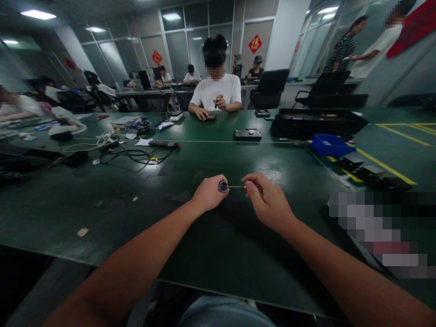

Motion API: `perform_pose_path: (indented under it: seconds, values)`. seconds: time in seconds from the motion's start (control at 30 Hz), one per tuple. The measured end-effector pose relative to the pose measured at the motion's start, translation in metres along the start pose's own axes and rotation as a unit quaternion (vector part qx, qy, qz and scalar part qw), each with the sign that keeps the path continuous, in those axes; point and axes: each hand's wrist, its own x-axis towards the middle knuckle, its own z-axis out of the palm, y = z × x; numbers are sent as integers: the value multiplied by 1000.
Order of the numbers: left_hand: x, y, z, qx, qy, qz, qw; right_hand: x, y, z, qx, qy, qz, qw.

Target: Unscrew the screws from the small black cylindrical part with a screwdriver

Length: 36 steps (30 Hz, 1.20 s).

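Over the middle of the green table (190, 231), my left hand (208, 194) is closed around a small round dark part with a silver rim (223, 186), its open face turned to the right. My right hand (267, 195) pinches a screwdriver (235, 186) with a thin metal shaft and a bit of red by the fingertips. The shaft lies level and its tip meets the face of the round part; whether it goes inside, I cannot tell. Most of the screwdriver's handle is hidden by my right fingers.
A hard drive (247, 134) lies ahead. A blue tray (330, 145) and a long black case (316, 121) stand at right. Black cables (136, 156) and an electric screwdriver-like tool (165, 144) lie at left. Opposite, a person (218, 88) works over a dark device.
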Motion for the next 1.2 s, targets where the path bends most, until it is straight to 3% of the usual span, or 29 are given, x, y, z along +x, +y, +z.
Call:
perform_pose_path:
  seconds: [0.2,0.47,0.6,0.67,0.73,0.83,1.0,1.2]
  values:
    - [0,1,0,0,-2,1,1000,-1,3,3,33,32,27,999]
    - [0,1,1,11,6,4,1000,4,6,11,208,72,82,972]
    - [0,5,-2,30,17,25,999,11,16,10,296,94,141,940]
    - [0,6,-4,37,22,26,999,14,23,10,354,64,192,913]
    - [0,6,-5,35,22,18,999,16,27,9,363,89,203,905]
    - [1,4,-4,18,16,10,1000,15,26,9,332,135,164,919]
    - [1,4,-2,-1,17,5,1000,9,14,11,230,110,99,962]
    - [0,6,-1,-22,17,0,1000,5,11,13,217,117,87,965]
